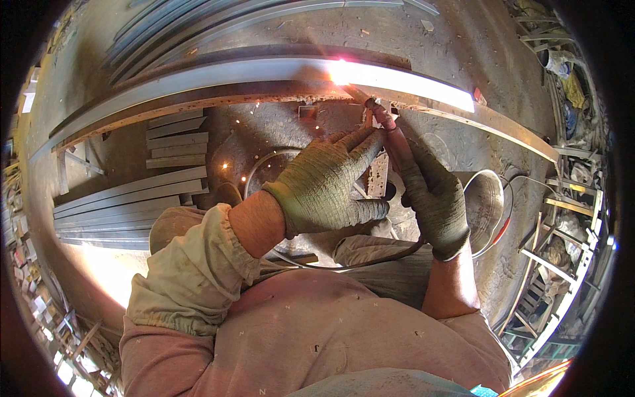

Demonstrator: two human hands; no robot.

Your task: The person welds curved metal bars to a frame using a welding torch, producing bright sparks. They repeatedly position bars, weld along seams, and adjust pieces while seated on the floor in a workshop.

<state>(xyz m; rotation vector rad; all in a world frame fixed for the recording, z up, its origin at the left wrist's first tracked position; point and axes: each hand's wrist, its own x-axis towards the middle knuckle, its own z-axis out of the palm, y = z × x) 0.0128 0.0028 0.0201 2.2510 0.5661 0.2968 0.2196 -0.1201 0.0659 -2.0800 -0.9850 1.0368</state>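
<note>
My right hand (pixel 433 198), in a worn olive-green glove, is closed around the handle of a welding torch (pixel 383 118). From the torch's tip a bright arc (pixel 340 74) glows on a long grey steel bar (pixel 238 74), which is washed out white to the right. The bar lies along a rusty steel beam (pixel 192 107). My left hand (pixel 324 182), gloved likewise, has its fingers stretched out and its thumb apart. Its fingertips reach the torch's neck; whether they press on it I cannot tell. A dark cable (pixel 377 260) runs from below my right hand toward the left.
Cut steel lengths (pixel 126 205) lie stacked at the left, and long steel bars (pixel 192 33) lie beyond the beam. Sparks fall below it. A pale bucket-like container (pixel 485 205) stands at the right, before a metal rack (pixel 562 264) with clutter. Bright light falls on the floor at left.
</note>
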